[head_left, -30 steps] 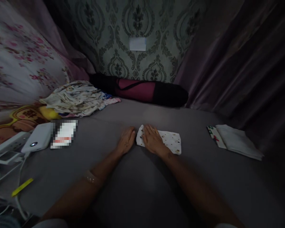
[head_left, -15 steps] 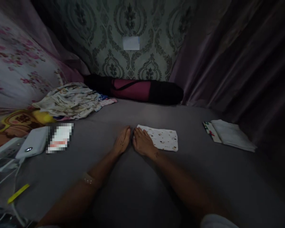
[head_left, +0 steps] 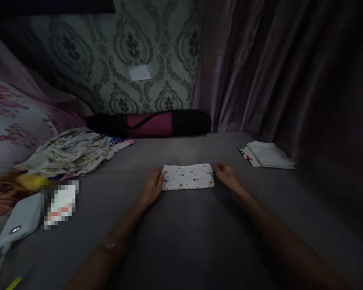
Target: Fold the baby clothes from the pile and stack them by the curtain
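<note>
A small white folded cloth (head_left: pixel 188 176) with tiny prints lies flat on the grey bed sheet (head_left: pixel 181 233). My left hand (head_left: pixel 153 187) rests at its left edge, fingers stretched toward the cloth and touching it. My right hand (head_left: pixel 226 174) sits at the cloth's right edge, fingers curled at the corner. Whether either hand pinches the fabric is hard to see in the dim light.
A pile of unfolded printed cloths (head_left: pixel 69 151) lies at the left. Folded white cloths (head_left: pixel 268 154) are stacked at the right near the curtain (head_left: pixel 275 72). A dark and maroon rolled bag (head_left: pixel 149 123) lies along the wall. A white power bank (head_left: pixel 16 220) sits at the lower left.
My right hand moved from the cloth's left end across to its right edge. My left hand stays at the left edge. The camera view shifted right and up.
</note>
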The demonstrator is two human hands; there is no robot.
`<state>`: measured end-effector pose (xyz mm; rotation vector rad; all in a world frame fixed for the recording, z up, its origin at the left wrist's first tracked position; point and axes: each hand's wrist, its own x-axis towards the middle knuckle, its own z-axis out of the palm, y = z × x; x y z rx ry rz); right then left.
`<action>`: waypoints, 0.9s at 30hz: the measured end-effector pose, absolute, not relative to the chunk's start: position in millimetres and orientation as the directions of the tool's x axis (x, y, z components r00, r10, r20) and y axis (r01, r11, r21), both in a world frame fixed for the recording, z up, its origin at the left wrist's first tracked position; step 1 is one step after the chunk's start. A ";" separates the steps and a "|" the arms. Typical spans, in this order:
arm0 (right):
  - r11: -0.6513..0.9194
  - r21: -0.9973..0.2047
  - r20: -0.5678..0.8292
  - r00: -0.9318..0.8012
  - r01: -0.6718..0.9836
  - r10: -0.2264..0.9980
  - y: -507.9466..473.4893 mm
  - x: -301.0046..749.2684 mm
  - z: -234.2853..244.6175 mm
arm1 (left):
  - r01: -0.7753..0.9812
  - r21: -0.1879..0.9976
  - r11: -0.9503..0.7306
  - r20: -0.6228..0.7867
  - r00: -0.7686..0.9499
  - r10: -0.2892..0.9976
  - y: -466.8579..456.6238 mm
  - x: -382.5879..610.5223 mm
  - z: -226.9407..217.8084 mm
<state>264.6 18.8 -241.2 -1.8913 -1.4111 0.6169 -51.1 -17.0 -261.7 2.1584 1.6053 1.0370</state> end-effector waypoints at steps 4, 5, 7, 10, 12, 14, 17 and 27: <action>-0.296 -0.717 -0.089 0.337 0.631 0.937 14.3 277.3 -243.8 | 0.755 0.515 -0.406 0.381 0.222 0.897 -11.3 -17.2 -257.2; -0.299 -0.719 -0.100 0.332 0.628 0.938 13.2 274.0 -244.8 | 0.762 0.497 -0.414 0.349 0.262 0.900 -10.1 -7.4 -255.3; -0.300 -0.724 -0.113 0.323 0.620 0.940 12.5 264.7 -246.4 | 0.782 0.460 -0.420 0.285 0.318 0.904 -7.8 10.6 -250.8; -0.306 -0.732 -0.130 0.315 0.609 0.940 15.7 253.3 -246.8 | 0.824 0.400 -0.401 0.227 0.335 0.914 -3.9 29.2 -245.9; -0.317 -0.736 -0.146 0.316 0.598 0.937 18.5 250.5 -245.9 | 0.851 0.366 -0.378 0.202 0.323 0.924 -1.4 35.3 -245.6; -0.329 -0.746 -0.169 0.312 0.580 0.935 20.2 250.2 -245.1 | 0.866 0.342 -0.365 0.191 0.317 0.929 0.1 37.7 -247.2; -0.349 -0.775 -0.217 0.297 0.526 0.930 19.5 249.9 -245.4 | 0.881 0.321 -0.347 0.165 0.309 0.937 -0.2 39.0 -249.6; -0.221 -0.917 -0.156 0.211 0.332 0.965 21.3 233.5 -248.8 | 0.918 0.247 -0.311 0.097 0.295 0.950 -3.2 42.9 -252.5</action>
